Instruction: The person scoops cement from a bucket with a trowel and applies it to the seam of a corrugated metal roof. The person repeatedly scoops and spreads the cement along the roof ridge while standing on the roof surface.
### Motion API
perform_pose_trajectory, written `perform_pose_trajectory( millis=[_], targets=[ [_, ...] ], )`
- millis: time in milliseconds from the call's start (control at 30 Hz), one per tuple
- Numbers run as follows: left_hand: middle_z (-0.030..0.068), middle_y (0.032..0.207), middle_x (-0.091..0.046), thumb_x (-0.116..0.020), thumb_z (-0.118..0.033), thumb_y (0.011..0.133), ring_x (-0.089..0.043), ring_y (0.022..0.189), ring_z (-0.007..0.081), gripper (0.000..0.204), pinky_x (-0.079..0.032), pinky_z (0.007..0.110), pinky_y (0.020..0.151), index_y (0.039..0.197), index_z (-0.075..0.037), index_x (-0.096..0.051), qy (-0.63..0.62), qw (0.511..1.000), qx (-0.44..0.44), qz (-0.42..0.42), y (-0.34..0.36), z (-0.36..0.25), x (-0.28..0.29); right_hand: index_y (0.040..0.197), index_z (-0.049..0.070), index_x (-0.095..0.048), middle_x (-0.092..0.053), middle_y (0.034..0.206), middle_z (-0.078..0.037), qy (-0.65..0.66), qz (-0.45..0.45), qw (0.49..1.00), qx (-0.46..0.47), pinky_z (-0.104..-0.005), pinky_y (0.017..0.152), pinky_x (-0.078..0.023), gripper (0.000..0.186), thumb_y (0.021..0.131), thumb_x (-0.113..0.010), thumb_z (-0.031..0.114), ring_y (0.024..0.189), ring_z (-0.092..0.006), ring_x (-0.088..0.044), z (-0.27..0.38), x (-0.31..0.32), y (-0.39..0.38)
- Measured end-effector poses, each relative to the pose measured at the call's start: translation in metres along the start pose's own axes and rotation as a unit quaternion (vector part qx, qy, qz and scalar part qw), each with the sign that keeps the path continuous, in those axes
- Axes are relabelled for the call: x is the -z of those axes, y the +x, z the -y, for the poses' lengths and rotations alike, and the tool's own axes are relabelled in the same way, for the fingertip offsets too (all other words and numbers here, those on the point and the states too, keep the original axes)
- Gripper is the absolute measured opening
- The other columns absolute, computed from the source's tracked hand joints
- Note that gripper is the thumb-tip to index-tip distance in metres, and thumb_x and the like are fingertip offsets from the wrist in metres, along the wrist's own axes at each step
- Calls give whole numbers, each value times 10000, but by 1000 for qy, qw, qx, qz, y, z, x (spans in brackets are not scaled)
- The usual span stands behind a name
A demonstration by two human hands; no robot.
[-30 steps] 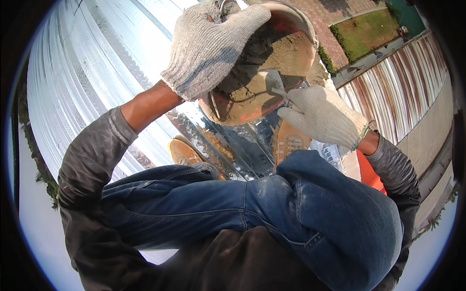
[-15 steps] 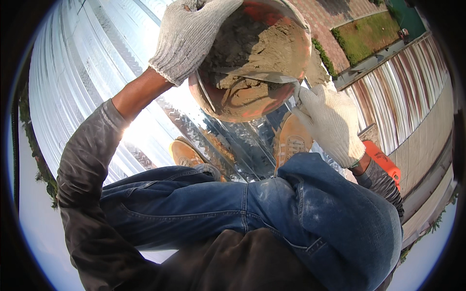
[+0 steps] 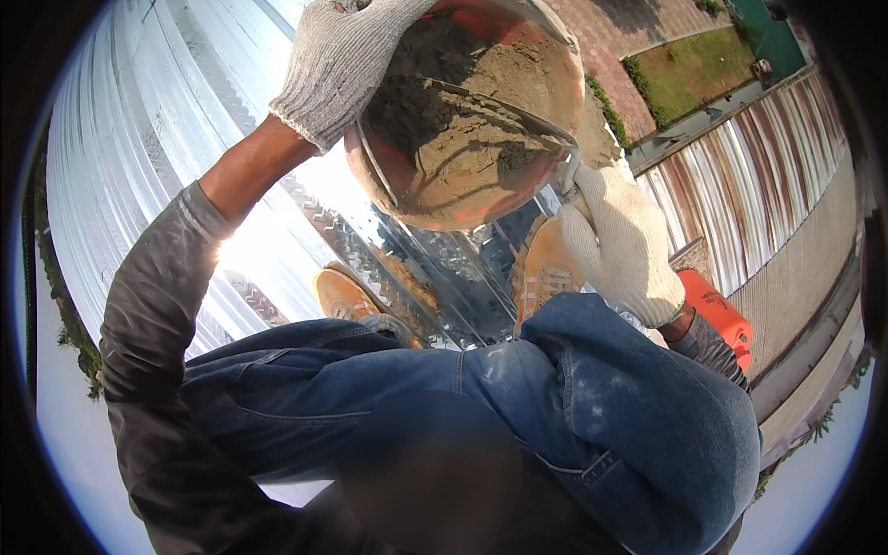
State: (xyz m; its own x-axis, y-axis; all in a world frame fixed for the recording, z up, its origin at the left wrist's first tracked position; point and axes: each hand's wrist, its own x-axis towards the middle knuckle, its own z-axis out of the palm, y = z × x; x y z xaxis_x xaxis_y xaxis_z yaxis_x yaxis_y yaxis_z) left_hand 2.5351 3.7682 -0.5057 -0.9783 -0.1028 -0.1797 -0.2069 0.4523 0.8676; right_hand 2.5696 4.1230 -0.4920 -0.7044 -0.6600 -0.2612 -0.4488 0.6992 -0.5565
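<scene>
Hands on show: two, both in pale knit gloves, and here we have the left grip (image 3: 347,65) far left, the right grip (image 3: 629,240) to the right.
Bucket count: one reddish bucket (image 3: 474,220), far and central, between our gloves, its mouth tipped so we look straight in.
Mix: one lumpy grey-brown mass of mortar (image 3: 462,153) in that bucket, smeared up the wall.
Trowel: just one trowel (image 3: 535,126), seen nearly edge-on, blade across the mortar; how deep it sits, we cannot tell.
Footwear: two tan shoes, the left shoe (image 3: 344,294) and the right shoe (image 3: 548,268), both on the near side of the bucket.
Around us: shiny metal sheeting (image 3: 148,176) sweeps away left, a rust-streaked roof (image 3: 740,194) lies right, and a lawn (image 3: 694,74) shows far right.
In the way: our jeans (image 3: 647,407) fill the near side; our right sleeve overlaps an orange-red object (image 3: 717,314).
Left pose: arm stretched far, grip curled closed at the bucket's far-left rim, holding it, some fingers cut off by the frame.
Right pose: forearm in from the near right, grip wrapped snugly round the trowel's handle, just beside the bucket's right rim.
</scene>
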Motion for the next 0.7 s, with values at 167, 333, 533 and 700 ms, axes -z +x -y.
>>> perform_pose_trajectory(
  millis=[167, 333, 533, 700],
  targets=[
    [77, 901, -782, -757, -467, 1078, -760, 793, 138, 439, -633, 323, 722, 1167, -40, -801, -4, 999, 18, -40, 10, 20, 21, 1285, 60, -702, -722, 1108, -193, 5, -79, 997, 11, -504, 861, -570, 298, 1024, -744, 198, 1024, -418, -709, -44, -73, 9],
    [76, 909, -783, -755, -461, 1079, -759, 800, 137, 434, -633, 323, 728, 1174, -39, -799, -16, 999, 18, -45, 17, 22, 19, 1310, 51, -696, -763, 1091, -204, 14, -54, 997, -59, -504, 867, -591, 314, 1036, -734, 199, 1010, -434, -742, -91, -112, -23],
    [76, 918, -783, -754, -453, 1081, -759, 808, 136, 429, -633, 322, 734, 1183, -39, -797, -8, 999, 15, -36, 22, 18, 14, 1332, 35, -695, -765, 1109, -153, -49, 31, 992, -111, -448, 852, -610, 300, 1096, -678, 220, 1003, -334, -754, -117, -67, -108],
    [75, 926, -784, -753, -446, 1083, -758, 815, 135, 424, -633, 321, 740, 1190, -38, -796, 3, 999, 16, -36, 21, 17, 17, 1365, 31, -695, -765, 1167, -89, 287, 48, 931, -222, -387, 854, -625, 293, 1163, -609, 225, 1037, -225, -746, -79, -16, -124]
  ],
)
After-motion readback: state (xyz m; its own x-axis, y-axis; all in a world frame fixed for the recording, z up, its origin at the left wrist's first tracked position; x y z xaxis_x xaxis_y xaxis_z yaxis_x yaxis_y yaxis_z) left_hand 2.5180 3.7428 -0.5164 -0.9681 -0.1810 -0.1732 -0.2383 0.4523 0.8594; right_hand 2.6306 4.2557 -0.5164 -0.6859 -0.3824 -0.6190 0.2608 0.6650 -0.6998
